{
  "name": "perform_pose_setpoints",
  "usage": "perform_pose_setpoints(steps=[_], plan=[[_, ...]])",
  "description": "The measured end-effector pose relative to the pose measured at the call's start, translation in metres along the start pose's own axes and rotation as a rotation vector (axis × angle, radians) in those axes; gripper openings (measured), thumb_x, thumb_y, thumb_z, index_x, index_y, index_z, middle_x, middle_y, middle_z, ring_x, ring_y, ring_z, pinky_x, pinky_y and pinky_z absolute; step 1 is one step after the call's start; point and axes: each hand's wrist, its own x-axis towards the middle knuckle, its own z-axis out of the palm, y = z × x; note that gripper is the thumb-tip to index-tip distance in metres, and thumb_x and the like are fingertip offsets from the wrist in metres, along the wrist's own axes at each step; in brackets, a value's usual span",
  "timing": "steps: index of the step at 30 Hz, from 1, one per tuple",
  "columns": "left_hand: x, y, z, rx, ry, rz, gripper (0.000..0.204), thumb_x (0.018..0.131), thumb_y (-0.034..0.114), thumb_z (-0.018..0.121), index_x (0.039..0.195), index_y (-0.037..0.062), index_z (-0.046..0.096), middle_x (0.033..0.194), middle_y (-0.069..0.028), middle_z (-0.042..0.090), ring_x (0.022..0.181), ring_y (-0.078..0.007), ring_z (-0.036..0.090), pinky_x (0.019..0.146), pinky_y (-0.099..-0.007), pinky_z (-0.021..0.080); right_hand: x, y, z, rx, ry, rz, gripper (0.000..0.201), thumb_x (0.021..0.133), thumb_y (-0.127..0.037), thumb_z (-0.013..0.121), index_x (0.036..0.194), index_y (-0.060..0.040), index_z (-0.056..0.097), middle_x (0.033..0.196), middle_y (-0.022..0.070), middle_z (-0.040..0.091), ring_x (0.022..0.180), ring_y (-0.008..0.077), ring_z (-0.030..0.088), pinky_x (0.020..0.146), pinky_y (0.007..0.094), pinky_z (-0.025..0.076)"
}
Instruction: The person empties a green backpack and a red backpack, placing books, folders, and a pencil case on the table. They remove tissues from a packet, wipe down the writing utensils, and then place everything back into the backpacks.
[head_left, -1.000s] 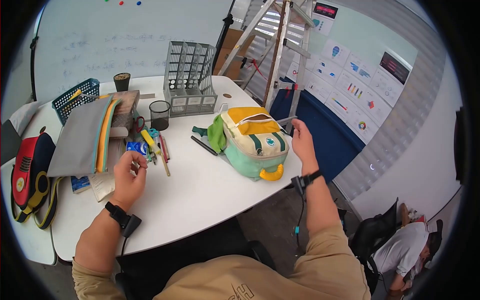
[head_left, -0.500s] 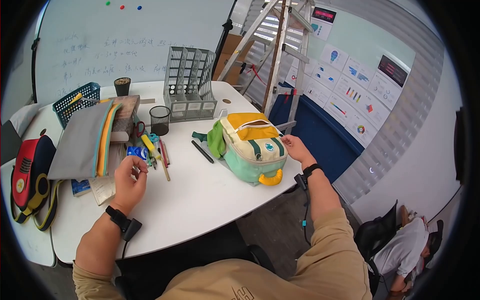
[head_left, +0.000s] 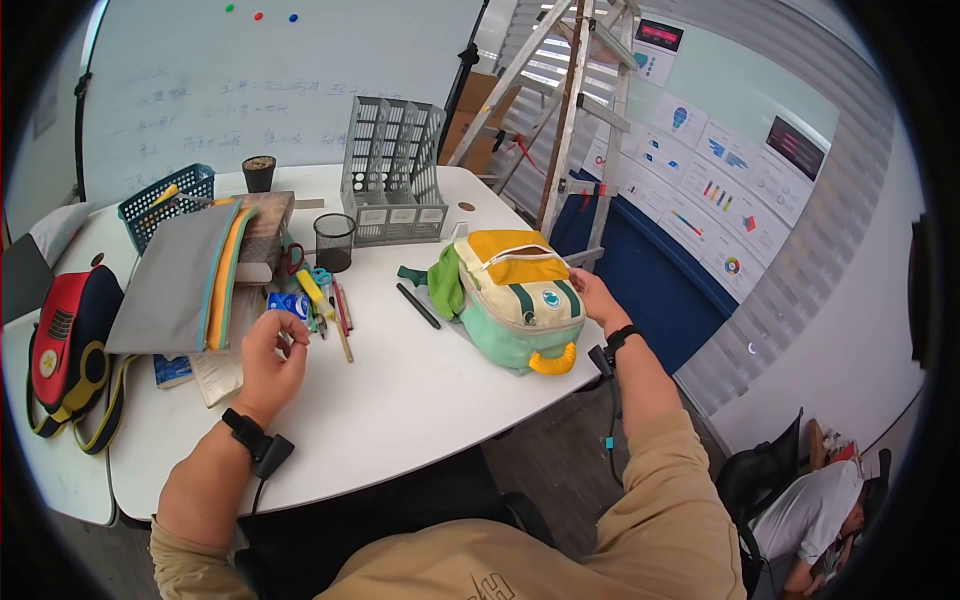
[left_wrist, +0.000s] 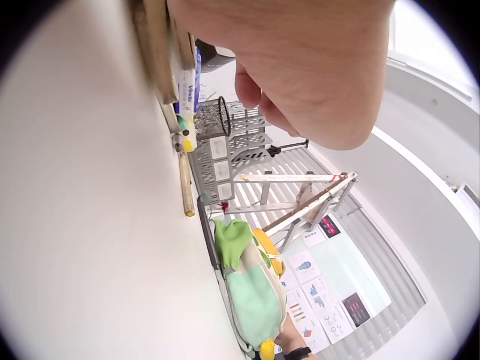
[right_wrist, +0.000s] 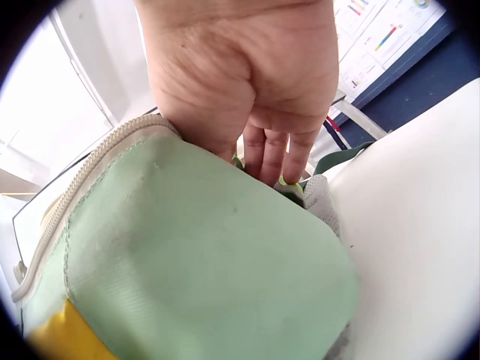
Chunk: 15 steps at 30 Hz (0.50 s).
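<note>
A small backpack (head_left: 500, 335) in mint green, cream and yellow lies on the white table (head_left: 400, 420), its yellow front pocket partly unzipped. My right hand (head_left: 598, 300) reaches over its right side. In the right wrist view the fingers (right_wrist: 275, 154) point down by the mesh side pocket (right_wrist: 321, 201), touching a small yellow-green and dark thing (right_wrist: 291, 189); the thumb's end is hidden behind the bag, so I cannot tell whether they pinch it. Loosely curled, my left hand (head_left: 270, 368) hovers over the table's left part, holding nothing, near several pens and pencils (head_left: 343, 315).
A grey file rack (head_left: 395, 175), a mesh pen cup (head_left: 334, 243) and a potted plant (head_left: 259, 174) stand at the back. Left are a grey folder (head_left: 175, 280), a teal basket (head_left: 190, 195) and a red bag (head_left: 70, 330). A black pen (head_left: 418, 306) lies beside the backpack. A stepladder (head_left: 570, 120) stands behind.
My right hand has come in from beyond the backpack's right edge to its side, and has stayed there since half a second ago. The left hand keeps its loose curl over the table.
</note>
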Motion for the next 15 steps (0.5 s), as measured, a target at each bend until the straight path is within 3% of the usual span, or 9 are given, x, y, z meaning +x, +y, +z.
perform_pose_setpoints(steps=[2,5,8,11,15], plan=[[0.0,0.0,0.0,-0.002,-0.004,-0.008,0.019,0.088,-0.011,0.064,0.099,0.004,0.066,0.095,-0.0054,0.071,0.085,-0.0154,0.07,0.066,-0.0281,0.053,0.006,0.007,-0.006,-0.12,-0.069,0.078,0.043,0.102,-0.013,0.085,0.141,0.0015,0.076,0.121,0.0087,0.083,0.107,0.0205,0.078,0.102,0.0352,0.062],[0.0,0.0,0.001,-0.003,-0.003,0.0,0.018,0.089,-0.011,0.064,0.1,0.004,0.066,0.095,-0.0056,0.071,0.085,-0.0153,0.069,0.066,-0.0282,0.052,0.007,0.012,-0.01,-0.072,-0.037,0.044,0.037,0.102,-0.014,0.084,0.135,0.0023,0.079,0.114,0.0104,0.085,0.104,0.0204,0.079,0.096,0.0351,0.063],[0.0,0.001,0.0,-0.004,-0.007,-0.005,0.019,0.089,-0.011,0.064,0.1,0.0041,0.065,0.095,-0.0056,0.07,0.085,-0.0152,0.069,0.066,-0.028,0.052,0.0,0.005,-0.018,-0.457,0.117,-0.136,0.028,0.103,-0.012,0.081,0.127,0.0031,0.082,0.108,0.0142,0.086,0.099,0.0203,0.081,0.091,0.034,0.063],[0.0,0.0,0.001,-0.008,0.0,0.002,0.019,0.089,-0.011,0.064,0.101,0.004,0.066,0.095,-0.0054,0.07,0.085,-0.0151,0.069,0.066,-0.0277,0.052,-0.006,0.0,-0.018,-0.359,0.193,-0.034,0.023,0.103,-0.01,0.079,0.121,0.0032,0.084,0.105,0.0176,0.086,0.095,0.0218,0.082,0.088,0.0343,0.064],[-0.001,0.0,0.002,-0.016,-0.008,-0.016,0.019,0.089,-0.011,0.063,0.1,0.0034,0.065,0.094,-0.0049,0.069,0.085,-0.0144,0.069,0.067,-0.0277,0.052,-0.011,0.008,-0.016,-0.217,0.271,-0.078,0.023,0.103,-0.009,0.078,0.122,0.0024,0.083,0.104,0.0168,0.086,0.092,0.022,0.082,0.086,0.0344,0.064]])
